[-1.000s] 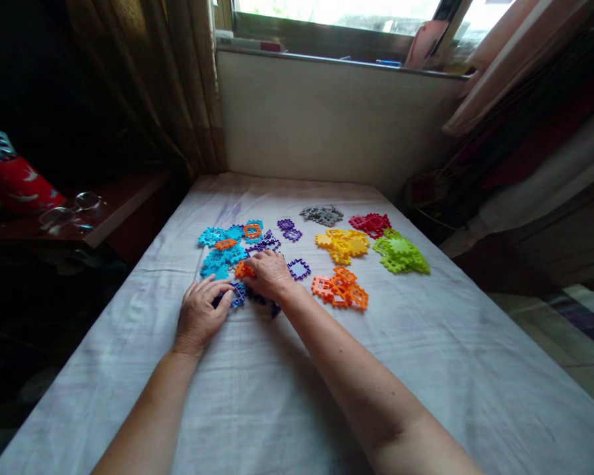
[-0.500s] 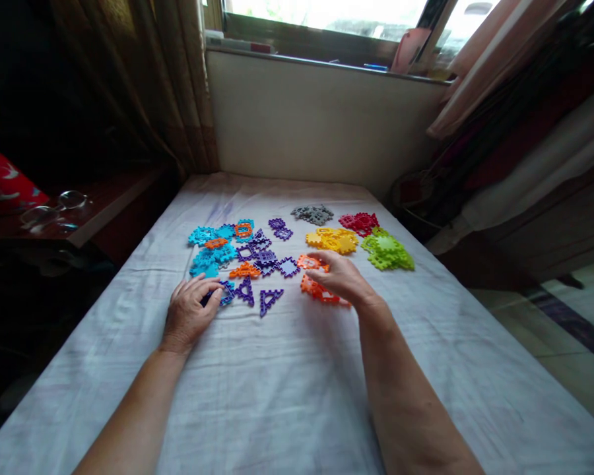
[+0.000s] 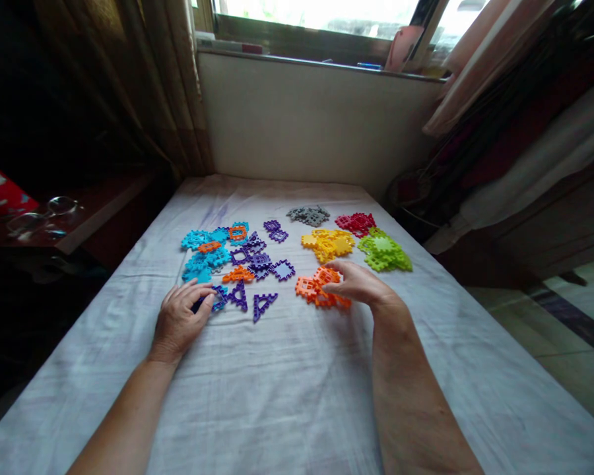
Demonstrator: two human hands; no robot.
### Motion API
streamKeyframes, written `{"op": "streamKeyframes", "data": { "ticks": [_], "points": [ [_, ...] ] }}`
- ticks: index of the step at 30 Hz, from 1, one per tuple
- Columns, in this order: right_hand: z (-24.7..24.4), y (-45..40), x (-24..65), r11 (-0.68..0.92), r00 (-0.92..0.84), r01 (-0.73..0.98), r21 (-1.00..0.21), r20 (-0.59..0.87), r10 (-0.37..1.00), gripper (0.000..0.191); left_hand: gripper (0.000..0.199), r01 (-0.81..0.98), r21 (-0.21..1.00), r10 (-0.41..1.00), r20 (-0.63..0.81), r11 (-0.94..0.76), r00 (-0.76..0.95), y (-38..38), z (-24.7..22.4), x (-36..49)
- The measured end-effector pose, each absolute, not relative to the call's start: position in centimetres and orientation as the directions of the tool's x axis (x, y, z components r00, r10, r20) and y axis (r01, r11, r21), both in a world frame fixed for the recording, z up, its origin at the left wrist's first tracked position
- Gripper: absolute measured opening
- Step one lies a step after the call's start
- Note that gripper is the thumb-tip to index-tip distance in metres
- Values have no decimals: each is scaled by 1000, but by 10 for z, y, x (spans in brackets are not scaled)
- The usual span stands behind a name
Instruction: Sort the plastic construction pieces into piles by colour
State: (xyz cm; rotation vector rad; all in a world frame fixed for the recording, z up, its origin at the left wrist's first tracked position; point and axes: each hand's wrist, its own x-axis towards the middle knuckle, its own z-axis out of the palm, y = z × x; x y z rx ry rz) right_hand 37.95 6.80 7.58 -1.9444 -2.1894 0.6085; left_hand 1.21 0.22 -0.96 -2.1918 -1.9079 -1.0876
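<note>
My left hand (image 3: 182,318) rests on the cloth at the near left, its fingers curled round a dark purple toothed tile (image 3: 197,305) that they partly cover. Beside it lie a blue and purple tile (image 3: 220,298) and two purple triangle tiles (image 3: 238,296) (image 3: 264,306). At the orange pile (image 3: 305,287), my right hand (image 3: 360,284) has thumb and fingers closed on an orange window-pattern tile (image 3: 329,276). Some orange pieces under the right hand are hidden.
Blue tiles (image 3: 198,267) with orange ones among them lie left, purple tiles (image 3: 260,260) mid-bed. Grey (image 3: 307,216), yellow (image 3: 329,244), red (image 3: 359,224) and green (image 3: 386,249) piles are behind and right. Glasses (image 3: 62,206) rest on a side table; a wall (image 3: 301,122) stands beyond.
My right hand has moved slightly right and down, bringing the orange tile onto the orange pile. The left hand stays beside the same purple pieces. The view has shifted a little.
</note>
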Motion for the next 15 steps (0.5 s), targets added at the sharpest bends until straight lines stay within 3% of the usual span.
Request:
{"op": "streamKeyframes", "data": {
  "ticks": [5, 9, 15],
  "points": [
    [80, 65, 367, 105, -117, 927, -360, -11, 993, 37, 32, 869, 432, 840, 541, -244, -33, 3, -11, 14],
    [73, 68, 328, 214, -173, 891, -401, 136, 975, 36, 31, 846, 463, 810, 583, -264, -66, 2, -9, 16],
    [65, 101, 242, 359, -307, 849, -386, 193, 932, 41, 27, 760, 595, 734, 634, -262, -243, 1, -3, 15]
  ]
}}
